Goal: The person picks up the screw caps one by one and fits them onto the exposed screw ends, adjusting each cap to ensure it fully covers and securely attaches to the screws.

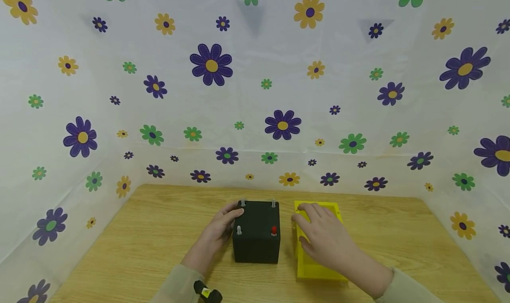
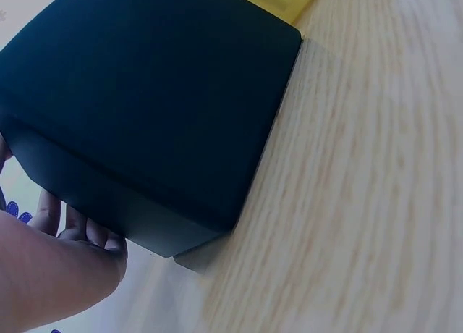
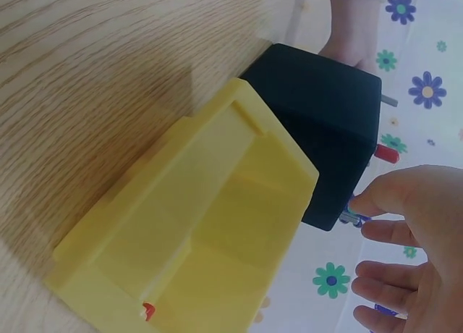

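Note:
A black box (image 1: 256, 234) stands mid-table with grey pegs and one red peg (image 1: 273, 230) sticking out of its top. My left hand (image 1: 218, 233) grips its left side, with fingers (image 2: 79, 230) curled against the box (image 2: 145, 108). Just to its right lies a shallow yellow tray (image 1: 318, 267), divided into compartments (image 3: 210, 224). My right hand (image 1: 318, 234) is over the tray, fingers (image 3: 383, 232) spread and relaxed, holding nothing. In the right wrist view it is slightly above the tray, near the box (image 3: 325, 137) and its red peg (image 3: 385, 153). A small red piece (image 3: 148, 311) sits at the tray's rim.
The wooden table (image 1: 151, 232) is walled on three sides by a white sheet printed with flowers (image 1: 211, 66). Bare wood lies left of the box and right of the tray (image 1: 398, 232).

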Demonstrator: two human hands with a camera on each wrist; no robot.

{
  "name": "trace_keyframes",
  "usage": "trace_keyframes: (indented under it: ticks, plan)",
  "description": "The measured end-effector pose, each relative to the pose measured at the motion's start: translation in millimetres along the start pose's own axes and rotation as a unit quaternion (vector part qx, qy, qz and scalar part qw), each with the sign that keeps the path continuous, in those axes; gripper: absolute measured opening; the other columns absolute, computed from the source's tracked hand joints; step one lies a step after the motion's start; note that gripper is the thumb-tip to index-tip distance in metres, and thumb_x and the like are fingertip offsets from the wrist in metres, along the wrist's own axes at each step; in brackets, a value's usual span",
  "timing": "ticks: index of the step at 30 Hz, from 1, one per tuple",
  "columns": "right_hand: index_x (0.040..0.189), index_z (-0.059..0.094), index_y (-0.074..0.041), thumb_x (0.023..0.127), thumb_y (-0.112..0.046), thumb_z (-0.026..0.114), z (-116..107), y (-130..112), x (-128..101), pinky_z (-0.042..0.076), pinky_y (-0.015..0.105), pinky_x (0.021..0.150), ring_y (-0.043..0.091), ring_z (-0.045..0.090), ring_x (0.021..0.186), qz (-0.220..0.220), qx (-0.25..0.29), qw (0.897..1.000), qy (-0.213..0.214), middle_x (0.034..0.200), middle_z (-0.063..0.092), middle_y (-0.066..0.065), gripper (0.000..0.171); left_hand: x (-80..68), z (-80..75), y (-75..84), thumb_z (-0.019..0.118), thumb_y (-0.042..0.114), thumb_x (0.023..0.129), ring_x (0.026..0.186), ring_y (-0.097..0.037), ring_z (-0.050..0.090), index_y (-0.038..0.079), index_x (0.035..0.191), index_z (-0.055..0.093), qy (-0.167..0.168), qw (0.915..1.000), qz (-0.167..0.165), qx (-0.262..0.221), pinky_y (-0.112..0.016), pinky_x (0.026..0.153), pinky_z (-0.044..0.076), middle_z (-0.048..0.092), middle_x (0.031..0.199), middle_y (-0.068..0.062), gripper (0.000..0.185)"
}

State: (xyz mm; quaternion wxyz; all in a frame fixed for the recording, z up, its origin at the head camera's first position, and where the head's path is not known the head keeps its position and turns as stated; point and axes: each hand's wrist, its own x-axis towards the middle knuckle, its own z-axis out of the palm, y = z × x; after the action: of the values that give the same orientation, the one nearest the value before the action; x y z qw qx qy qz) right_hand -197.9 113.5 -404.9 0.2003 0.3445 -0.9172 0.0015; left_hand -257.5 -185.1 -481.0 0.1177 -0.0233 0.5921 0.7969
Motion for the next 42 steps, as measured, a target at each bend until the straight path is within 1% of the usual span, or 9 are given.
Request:
trace_keyframes:
  ticks: [9, 14, 24, 30, 35, 42]
  plan:
    - [0.126, 0.068, -0.013, 0.084, -0.022, 0.089, 1.3, 2.3, -3.3, 0.054, 0.050, 0.108, 0.033, 0.063, 0.123, 0.015, 0.001, 1.000, -0.010, 0.135, 0.065, 0.013, 0.048, 0.8, -0.5, -0.6, 0.060, 0.009, 0.104, 0.097, -0.002, 0.073, 0.001, 0.156, 0.047, -0.002, 1.0000, 0.001, 0.001, -0.020, 0.091, 0.056, 0.076, 0.108, 0.012, 0.055]
    - [0.126, 0.068, -0.013, 0.083, -0.021, 0.089, 2.3, 4.3, -5.7, 0.055, 0.049, 0.106, 0.032, 0.063, 0.121, 0.019, 0.002, 1.000, -0.010, 0.134, 0.065, 0.013, 0.048, 1.3, -0.6, -0.9, 0.061, 0.010, 0.103, 0.097, -0.003, 0.072, 0.001, 0.156, 0.048, -0.002, 1.0000, 0.001, 0.005, -0.021, 0.090, 0.056, 0.075, 0.109, 0.012, 0.054]
    - [0.121, 0.069, -0.013, 0.082, -0.019, 0.089, 7.9, 8.9, -8.0, 0.057, 0.046, 0.103, 0.031, 0.064, 0.117, 0.016, -0.002, 1.000, -0.001, 0.131, 0.066, 0.012, 0.044, 0.7, -0.5, -1.0, 0.060, 0.009, 0.104, 0.096, -0.003, 0.072, 0.001, 0.155, 0.048, -0.009, 0.9999, 0.005, 0.003, -0.021, 0.090, 0.056, 0.075, 0.108, 0.012, 0.053]
    - [0.119, 0.069, -0.012, 0.082, -0.018, 0.089, 10.2, 10.6, -9.3, 0.057, 0.045, 0.103, 0.031, 0.064, 0.117, 0.018, 0.000, 1.000, 0.001, 0.130, 0.066, 0.012, 0.043, 0.6, -0.5, -1.8, 0.061, 0.010, 0.103, 0.097, -0.004, 0.072, 0.003, 0.153, 0.051, 0.001, 1.0000, 0.000, 0.006, -0.022, 0.091, 0.056, 0.075, 0.109, 0.012, 0.051]
    - [0.118, 0.069, -0.011, 0.082, -0.018, 0.090, 11.6, 11.8, -11.4, 0.057, 0.046, 0.104, 0.032, 0.064, 0.117, 0.020, -0.005, 1.000, -0.003, 0.130, 0.066, 0.013, 0.042, 0.6, -0.5, -2.1, 0.061, 0.010, 0.104, 0.097, -0.004, 0.072, 0.003, 0.152, 0.052, -0.001, 1.0000, 0.001, 0.009, -0.022, 0.091, 0.056, 0.075, 0.108, 0.012, 0.050]
    - [0.122, 0.070, -0.010, 0.084, -0.020, 0.089, 12.9, 13.6, -13.1, 0.056, 0.048, 0.105, 0.033, 0.064, 0.120, 0.033, 0.001, 0.999, -0.015, 0.132, 0.066, 0.014, 0.044, 0.1, 0.5, -1.0, 0.061, 0.009, 0.102, 0.095, -0.005, 0.071, 0.007, 0.144, 0.059, 0.002, 1.0000, 0.001, 0.002, -0.022, 0.089, 0.056, 0.074, 0.106, 0.011, 0.042]
